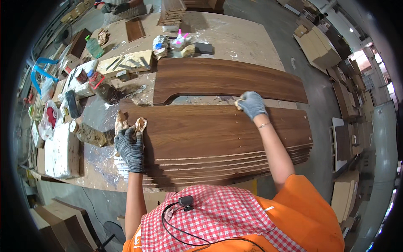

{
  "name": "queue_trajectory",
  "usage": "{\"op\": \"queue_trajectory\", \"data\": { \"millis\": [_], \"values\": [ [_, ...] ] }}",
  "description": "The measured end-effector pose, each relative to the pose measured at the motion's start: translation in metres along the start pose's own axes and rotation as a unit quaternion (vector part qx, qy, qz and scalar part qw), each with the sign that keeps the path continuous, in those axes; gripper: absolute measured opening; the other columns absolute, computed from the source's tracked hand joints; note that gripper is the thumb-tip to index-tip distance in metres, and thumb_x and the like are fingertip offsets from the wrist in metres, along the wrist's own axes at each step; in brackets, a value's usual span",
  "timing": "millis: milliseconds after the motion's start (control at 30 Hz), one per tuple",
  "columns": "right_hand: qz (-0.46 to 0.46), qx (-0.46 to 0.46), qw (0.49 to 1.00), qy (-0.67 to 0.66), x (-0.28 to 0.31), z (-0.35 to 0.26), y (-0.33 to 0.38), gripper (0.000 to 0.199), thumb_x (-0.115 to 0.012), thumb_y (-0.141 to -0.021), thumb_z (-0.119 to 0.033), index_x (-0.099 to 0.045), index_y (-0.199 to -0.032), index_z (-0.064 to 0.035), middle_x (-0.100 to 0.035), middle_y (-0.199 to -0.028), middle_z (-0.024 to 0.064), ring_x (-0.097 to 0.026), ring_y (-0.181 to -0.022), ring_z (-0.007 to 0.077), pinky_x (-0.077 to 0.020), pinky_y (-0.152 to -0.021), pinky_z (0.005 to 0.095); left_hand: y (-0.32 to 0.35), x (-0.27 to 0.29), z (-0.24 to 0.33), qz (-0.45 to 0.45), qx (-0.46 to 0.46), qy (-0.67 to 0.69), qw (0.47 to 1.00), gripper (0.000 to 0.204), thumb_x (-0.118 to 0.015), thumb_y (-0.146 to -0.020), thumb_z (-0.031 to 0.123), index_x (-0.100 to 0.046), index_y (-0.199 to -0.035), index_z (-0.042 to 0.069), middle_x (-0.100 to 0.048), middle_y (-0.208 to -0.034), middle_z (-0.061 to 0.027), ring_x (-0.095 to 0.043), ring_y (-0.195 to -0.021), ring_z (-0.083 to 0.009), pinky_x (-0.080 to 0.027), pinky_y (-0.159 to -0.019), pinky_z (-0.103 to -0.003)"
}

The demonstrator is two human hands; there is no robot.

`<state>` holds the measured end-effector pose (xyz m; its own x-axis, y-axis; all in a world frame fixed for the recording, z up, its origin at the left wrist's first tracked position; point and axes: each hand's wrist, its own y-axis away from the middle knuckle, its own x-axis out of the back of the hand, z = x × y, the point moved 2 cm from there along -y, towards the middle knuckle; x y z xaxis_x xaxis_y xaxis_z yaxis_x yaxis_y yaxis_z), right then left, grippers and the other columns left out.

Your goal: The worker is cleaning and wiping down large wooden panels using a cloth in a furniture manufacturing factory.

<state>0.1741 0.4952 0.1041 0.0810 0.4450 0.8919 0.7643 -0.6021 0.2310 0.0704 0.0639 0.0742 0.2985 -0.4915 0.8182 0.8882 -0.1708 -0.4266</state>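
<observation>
A stack of dark brown wood-grain boards (201, 130) lies before me, several edges showing at its near side. My left hand (130, 147), in a grey glove, is closed on a stained, crumpled rag (141, 124) at the left end of the top board. My right hand (253, 106), also gloved, is closed around a small tan rag (239, 104) at the far edge of that board. Most of this rag is hidden by the fingers. Just beyond lies another brown board (226, 77) with a long cut-out along its near edge.
To the left stand a dirty bottle (90, 135), a jar with a blue cap (103, 87) and a white foam block (61, 150). A green bottle (94, 47) and pink-tipped squeeze bottles (180, 40) are farther back. Another person's gloved hands (115, 8) show at the far left.
</observation>
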Motion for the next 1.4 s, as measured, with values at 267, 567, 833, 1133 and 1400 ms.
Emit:
{"op": "queue_trajectory", "data": {
  "millis": [267,567,833,1133,1400],
  "values": [
    [0.117,0.135,0.984,0.016,-0.017,-0.022,0.005,0.024,-0.069,-0.069,-0.028,-0.071,-0.07,-0.0038,-0.064,-0.074,0.0216,-0.063,-0.075,0.038,-0.0521,-0.072,0.0424,-0.01,-0.009,-0.024,-0.018,-0.001,-0.062,0.998,0.025,-0.072,-0.072,0.021,-0.065,-0.091,0.008,-0.053,-0.096,-0.0174,-0.051,-0.092,-0.0377,-0.042,-0.082,-0.048],
    [0.185,0.03,0.982,0.032,0.056,0.137,-0.007,0.022,-0.07,-0.071,-0.028,-0.071,-0.069,-0.0062,-0.065,-0.068,0.015,-0.064,-0.069,0.0312,-0.0507,-0.065,0.04,-0.015,-0.015,-0.009,-0.031,0.003,0.016,0.999,0.022,-0.072,-0.071,0.011,-0.065,-0.091,0.006,-0.053,-0.095,-0.0144,-0.052,-0.092,-0.0339,-0.043,-0.084,-0.044],
    [0.135,0.04,0.988,0.069,0.044,0.118,-0.006,0.028,-0.071,-0.072,-0.03,-0.068,-0.085,-0.0057,-0.063,-0.09,0.0189,-0.061,-0.088,0.0348,-0.0504,-0.079,0.0418,-0.009,-0.022,-0.042,-0.045,0.02,0.056,0.997,0.024,-0.069,-0.077,0.011,-0.063,-0.098,0.001,-0.054,-0.101,-0.0144,-0.054,-0.092,-0.0305,-0.044,-0.083,-0.04],
    [0.223,-0.162,0.949,0.152,0.141,0.329,-0.027,0.026,-0.075,-0.068,-0.023,-0.071,-0.088,-0.0078,-0.068,-0.085,0.0166,-0.065,-0.081,0.0332,-0.0517,-0.076,0.0397,-0.006,-0.028,-0.038,-0.072,0.094,0.2,0.973,0.022,-0.063,-0.083,0.003,-0.058,-0.102,-0.006,-0.05,-0.103,-0.0097,-0.052,-0.094,-0.0223,-0.043,-0.087,-0.032],
    [0.161,-0.209,0.958,0.114,0.176,0.401,-0.052,0.026,-0.071,-0.066,-0.032,-0.072,-0.076,-0.0079,-0.066,-0.076,0.0167,-0.064,-0.068,0.0321,-0.0503,-0.066,0.0404,-0.008,-0.027,-0.042,-0.083,0.078,0.106,0.988,0.022,-0.06,-0.086,0.002,-0.057,-0.107,-0.006,-0.05,-0.102,-0.0082,-0.053,-0.092,-0.0189,-0.044,-0.086,-0.029]
  ]
}}
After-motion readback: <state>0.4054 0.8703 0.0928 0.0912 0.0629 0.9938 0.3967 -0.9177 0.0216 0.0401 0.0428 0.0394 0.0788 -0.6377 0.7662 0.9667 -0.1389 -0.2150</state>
